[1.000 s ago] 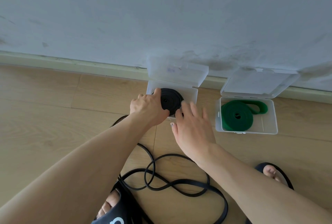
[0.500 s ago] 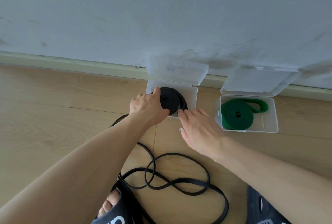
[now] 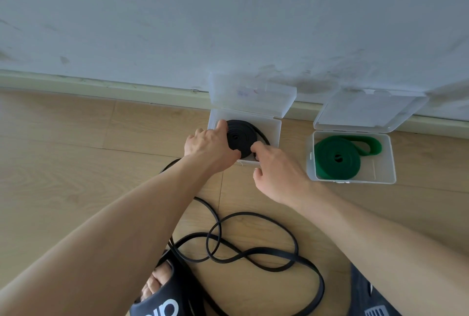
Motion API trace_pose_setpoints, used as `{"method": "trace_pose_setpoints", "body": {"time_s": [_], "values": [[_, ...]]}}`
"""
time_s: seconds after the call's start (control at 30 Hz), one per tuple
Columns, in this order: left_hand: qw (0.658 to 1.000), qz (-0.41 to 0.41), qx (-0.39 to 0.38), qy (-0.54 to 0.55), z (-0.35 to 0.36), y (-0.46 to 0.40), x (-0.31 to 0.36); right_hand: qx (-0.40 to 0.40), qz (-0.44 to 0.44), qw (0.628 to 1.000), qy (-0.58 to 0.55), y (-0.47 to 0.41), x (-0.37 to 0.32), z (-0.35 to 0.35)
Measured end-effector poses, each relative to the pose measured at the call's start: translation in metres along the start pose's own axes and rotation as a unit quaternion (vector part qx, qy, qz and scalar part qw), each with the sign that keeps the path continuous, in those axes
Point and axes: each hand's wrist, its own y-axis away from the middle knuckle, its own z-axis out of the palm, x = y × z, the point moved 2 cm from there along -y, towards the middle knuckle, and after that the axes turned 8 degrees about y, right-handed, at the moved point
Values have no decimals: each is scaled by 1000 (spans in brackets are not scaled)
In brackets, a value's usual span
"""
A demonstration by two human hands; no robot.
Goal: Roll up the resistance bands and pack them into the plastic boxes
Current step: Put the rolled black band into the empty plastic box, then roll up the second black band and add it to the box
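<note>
The black roll [image 3: 238, 138] is gripped by the left hand [image 3: 209, 149] inside the left box [image 3: 275, 129], lid open against the wall [image 3: 228, 24]. The right hand [image 3: 278, 173] is curled at the roll's near edge; its hold cannot be told. The green roll [image 3: 337, 158] lies in the right box [image 3: 389, 161]; a loose band [image 3: 253, 252] is spread over the floor [image 3: 63, 163].

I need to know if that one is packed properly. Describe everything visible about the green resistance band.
The green resistance band is a flat, matte, rubbery-looking strap wound into a tight spiral coil with a small dark hole at its centre. It lies flat in the clear plastic box on the right, filling the box's left part. Its loose end loops out toward the far right corner. The box lid stands open against the wall. Neither hand touches it.
</note>
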Motion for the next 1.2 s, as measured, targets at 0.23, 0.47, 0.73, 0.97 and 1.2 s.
{"method": "trace_pose_setpoints", "body": {"time_s": [0.23, 0.47, 0.73, 0.97, 1.2], "values": [[999, 29, -40, 16, -4, 12, -4, 185, -50, 977, 92, 22, -14, 1], [960, 194, 190, -72, -7, 60, -23, 46, -111, 993, -17, 56, -33, 42], [975, 222, 20, -15, 56, 91, -62, -101, -60, 992, 45, 51, -50, 78], [970, 60, -142, 188, 43, 87, -42, -27, 78, 990, -114, 49, -34, 36], [964, 106, -152, 192, -30, 121, 13, 25, 122, 952, -278, 71, -29, -62]]}}
